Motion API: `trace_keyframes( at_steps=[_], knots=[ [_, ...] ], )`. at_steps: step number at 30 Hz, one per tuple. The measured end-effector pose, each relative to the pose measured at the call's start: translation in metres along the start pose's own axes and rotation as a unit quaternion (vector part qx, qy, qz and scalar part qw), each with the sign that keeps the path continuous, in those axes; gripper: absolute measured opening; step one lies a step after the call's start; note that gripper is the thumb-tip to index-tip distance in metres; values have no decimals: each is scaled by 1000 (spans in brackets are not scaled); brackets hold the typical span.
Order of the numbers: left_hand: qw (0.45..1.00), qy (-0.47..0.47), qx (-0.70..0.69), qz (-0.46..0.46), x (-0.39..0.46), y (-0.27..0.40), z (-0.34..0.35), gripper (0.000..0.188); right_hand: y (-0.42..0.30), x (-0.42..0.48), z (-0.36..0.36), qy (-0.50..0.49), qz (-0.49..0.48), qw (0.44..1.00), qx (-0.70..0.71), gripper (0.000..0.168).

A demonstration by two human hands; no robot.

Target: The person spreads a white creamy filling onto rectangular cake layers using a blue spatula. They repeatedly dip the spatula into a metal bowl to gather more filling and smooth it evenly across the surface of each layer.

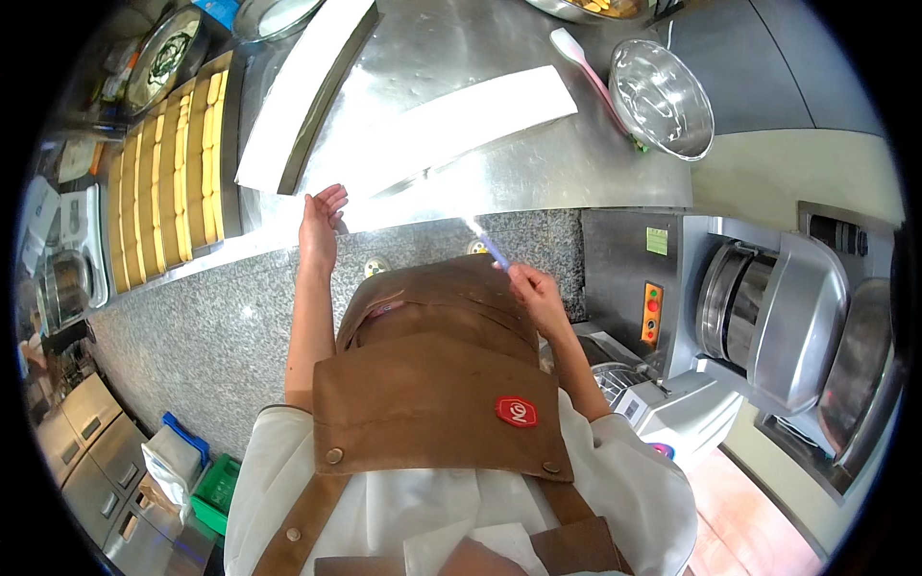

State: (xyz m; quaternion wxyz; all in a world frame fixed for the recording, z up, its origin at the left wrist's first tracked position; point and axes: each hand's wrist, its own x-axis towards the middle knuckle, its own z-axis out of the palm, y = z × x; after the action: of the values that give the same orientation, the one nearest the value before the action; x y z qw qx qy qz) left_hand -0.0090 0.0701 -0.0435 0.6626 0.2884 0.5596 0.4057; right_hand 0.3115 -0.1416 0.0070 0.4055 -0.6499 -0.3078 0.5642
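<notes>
My left hand (322, 219) is held over the front edge of the steel worktable (468, 36), fingers apart and nothing in it. Just beyond it is the near end of a long, narrow white-topped piece (306, 79) with a grey-brown side, perhaps a paper-lined tray. My right hand (534, 291) grips a tool with a blue-purple handle (495, 252) in front of my brown apron. Glare washes out the tool's far end, so its kind is unclear. A flat white strip, apparently paper (490, 104), lies across the worktable ahead of both hands.
At the left, a tray (232, 144) holds rows of long yellow pastry pieces, near a bowl of cream (162, 65). Toward the right are a pink-handled spatula (587, 65) and a clear bowl (659, 97). A steel machine with control buttons (652, 313) stands right of me.
</notes>
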Motion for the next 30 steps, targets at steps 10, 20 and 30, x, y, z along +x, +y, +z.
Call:
trace_keyframes(
  at_steps=[10, 20, 30],
  knots=[
    [1000, -12, -5, 0, 0, 2, 0, 59, -17, 29, -47, 73, 70, 967, 235, 35],
    [1000, -5, 21, -1, 3, -4, -6, 62, -30, -4, -5, -91, 108, 978, 152, 31],
    [1000, -10, -2, 2, 4, -4, -4, 61, -61, 89, -111, 206, -73, 976, 4, 33]
  ],
)
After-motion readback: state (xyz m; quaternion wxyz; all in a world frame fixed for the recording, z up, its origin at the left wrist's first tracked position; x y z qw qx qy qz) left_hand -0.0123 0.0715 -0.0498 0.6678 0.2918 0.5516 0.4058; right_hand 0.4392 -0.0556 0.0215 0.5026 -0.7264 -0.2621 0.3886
